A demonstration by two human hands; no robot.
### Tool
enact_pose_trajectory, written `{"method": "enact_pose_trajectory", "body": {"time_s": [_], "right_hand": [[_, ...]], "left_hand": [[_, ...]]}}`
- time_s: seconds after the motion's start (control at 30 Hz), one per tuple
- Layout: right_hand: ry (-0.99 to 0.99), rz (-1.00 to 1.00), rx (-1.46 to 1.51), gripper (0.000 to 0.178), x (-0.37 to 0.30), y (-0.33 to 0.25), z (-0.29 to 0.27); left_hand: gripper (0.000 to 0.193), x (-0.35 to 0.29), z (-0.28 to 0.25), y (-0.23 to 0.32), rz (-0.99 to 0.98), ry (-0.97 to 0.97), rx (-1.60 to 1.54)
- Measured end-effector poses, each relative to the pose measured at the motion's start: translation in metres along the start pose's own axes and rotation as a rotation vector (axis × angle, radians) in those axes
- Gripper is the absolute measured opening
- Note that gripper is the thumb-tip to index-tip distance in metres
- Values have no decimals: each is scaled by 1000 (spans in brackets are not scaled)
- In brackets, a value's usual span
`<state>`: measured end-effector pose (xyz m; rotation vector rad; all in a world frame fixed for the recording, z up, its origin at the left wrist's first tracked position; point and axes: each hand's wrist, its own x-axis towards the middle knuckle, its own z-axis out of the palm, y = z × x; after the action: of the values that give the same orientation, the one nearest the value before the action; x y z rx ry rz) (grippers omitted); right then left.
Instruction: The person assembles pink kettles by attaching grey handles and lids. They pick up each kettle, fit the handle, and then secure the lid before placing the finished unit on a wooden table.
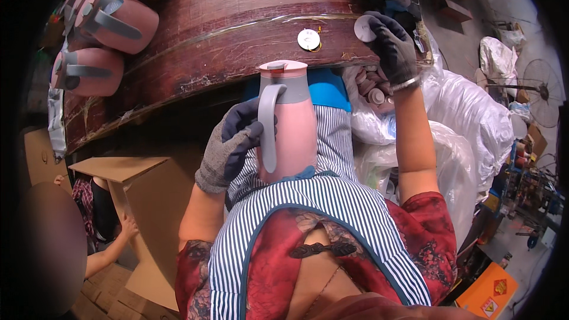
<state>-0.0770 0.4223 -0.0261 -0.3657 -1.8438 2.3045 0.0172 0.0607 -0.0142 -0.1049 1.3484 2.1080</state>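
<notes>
Pink jug (296, 133), already lidded, stands near, left hand (236, 136) gripping its handle (269, 136) — right hand (391, 41) pinches a pale disc (364, 28), apparently not yet fitted.

Jug (296, 136) before table (237, 3), apparent lids (376, 96) in bag (373, 130) rightward.

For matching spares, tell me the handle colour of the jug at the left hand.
The handle is grey, seen best in the head view.

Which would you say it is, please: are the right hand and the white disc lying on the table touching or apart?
Apart: the head view plainly shows table between the right hand and that white disc.
</notes>
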Motion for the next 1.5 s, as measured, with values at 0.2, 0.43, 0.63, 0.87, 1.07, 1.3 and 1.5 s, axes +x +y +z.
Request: {"method": "enact_pose_trajectory", "body": {"time_s": [0.2, 0.43, 0.63, 0.87, 1.07, 1.3, 1.5], "right_hand": [[-7, -131, -316, 29, -96, 6, 47], [69, -590, -307, 33, -141, 65, 93], [176, -538, -358, 31, -155, 72, 102], [108, -142, 177, 25, -148, 55, 99], [23, -120, 41, 26, -132, 37, 97], [-225, -356, -155, 48, -97, 20, 91], [-180, -322, -180, 49, -92, 10, 105]], "left_hand": [[45, 3, -9, -4, 39, 37, 250], [39, 37, -15, -15, 344, 45, 760], [41, 57, -9, -16, 593, 8, 1013], [22, 36, -21, -5, 52, -21, -403], [35, 69, -29, 7, 124, -446, -785], [51, 78, 5, 45, 140, -306, 172], [49, 83, 12, 75, -118, -254, 239]]}}
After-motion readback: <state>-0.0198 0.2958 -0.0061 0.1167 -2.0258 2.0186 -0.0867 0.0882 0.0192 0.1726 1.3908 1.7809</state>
